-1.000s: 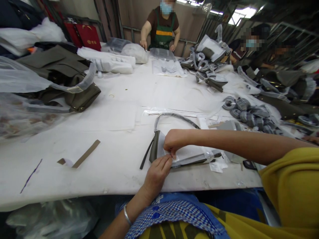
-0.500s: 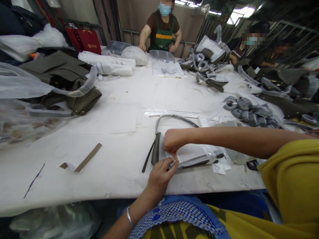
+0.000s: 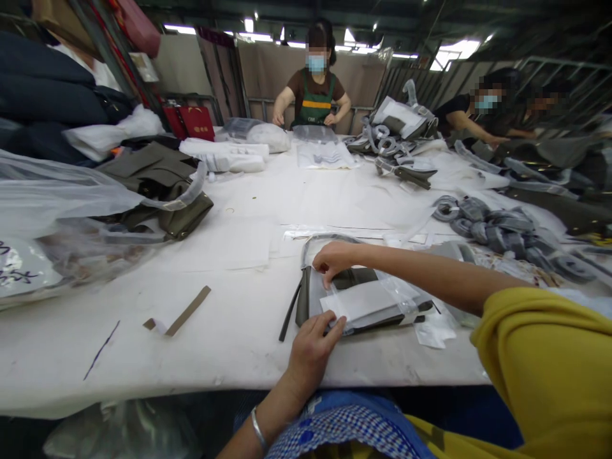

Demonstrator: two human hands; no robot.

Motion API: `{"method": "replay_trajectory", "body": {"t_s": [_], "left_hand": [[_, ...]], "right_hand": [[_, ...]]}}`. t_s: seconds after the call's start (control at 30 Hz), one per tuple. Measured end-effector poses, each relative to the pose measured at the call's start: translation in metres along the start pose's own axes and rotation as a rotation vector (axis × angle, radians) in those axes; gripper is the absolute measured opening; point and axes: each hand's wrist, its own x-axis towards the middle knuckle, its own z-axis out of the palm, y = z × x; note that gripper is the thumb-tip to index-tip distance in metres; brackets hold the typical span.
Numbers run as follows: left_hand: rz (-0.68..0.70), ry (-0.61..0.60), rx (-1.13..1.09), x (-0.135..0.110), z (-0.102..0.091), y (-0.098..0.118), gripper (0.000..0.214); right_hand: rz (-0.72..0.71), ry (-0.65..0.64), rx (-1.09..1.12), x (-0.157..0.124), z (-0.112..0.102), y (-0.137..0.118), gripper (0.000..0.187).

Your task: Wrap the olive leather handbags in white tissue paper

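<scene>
The dark bag (image 3: 356, 276) lies in front of me, near the edge of the desk (image 3: 239, 357). My left hand (image 3: 312, 347) touches the near side of the white sheet (image 3: 373, 301), probably for steadying it; my right hand (image 3: 335, 258) bends over the far side. Whether either hand's fingers pinch, I cannot tell.

Brownish panels (image 3: 265, 73) — strip lights (image 3: 180, 29) overhead.

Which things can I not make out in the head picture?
All in the head view:
Bag handle: far end hidden behind the right forearm.
Right hand: too small to tell whether it pinches anything.
Handwriting: cut off by left edge.
Plastic sack under the table: contents too blurred.
</scene>
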Motion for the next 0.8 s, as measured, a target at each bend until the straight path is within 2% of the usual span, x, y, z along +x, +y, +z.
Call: {"method": "replay_trajectory", "body": {"t_s": [0.1, 0.17, 0.27, 0.33, 0.37, 0.5, 0.63, 0.8], "left_hand": [[0.01, 0.014, 0.01, 0.0, -0.002, 0.001, 0.03], [0.014, 0.019, 0.014, -0.001, -0.001, 0.002, 0.031], [0.045, 0.02, 0.018, -0.002, 0.0, 0.001, 0.033], [0.082, 0.027, 0.018, -0.002, 0.002, 0.0, 0.033], [0.098, 0.033, 0.021, -0.002, 0.002, 0.0, 0.034], [0.129, 0.048, 0.067, 0.001, 0.003, -0.002, 0.04], [0.161, 0.066, 0.089, 0.002, 0.003, -0.003, 0.046], [0.229, 0.062, 0.128, -0.004, 0.006, -0.008, 0.051]], "right_hand": [[0.127, 0.107, 0.057, -0.015, 0.003, 0.01, 0.031], [0.167, 0.146, 0.111, -0.029, 0.011, 0.007, 0.039], [0.17, 0.144, 0.181, -0.046, 0.033, -0.01, 0.064], [0.216, 0.148, 0.235, -0.05, 0.049, -0.022, 0.083], [0.251, 0.154, 0.269, -0.05, 0.055, -0.026, 0.087], [0.346, 0.202, 0.35, -0.042, 0.065, -0.027, 0.07], [0.384, 0.309, 0.342, -0.044, 0.067, -0.027, 0.057], [0.43, 0.443, 0.291, -0.048, 0.075, -0.041, 0.041]]}}
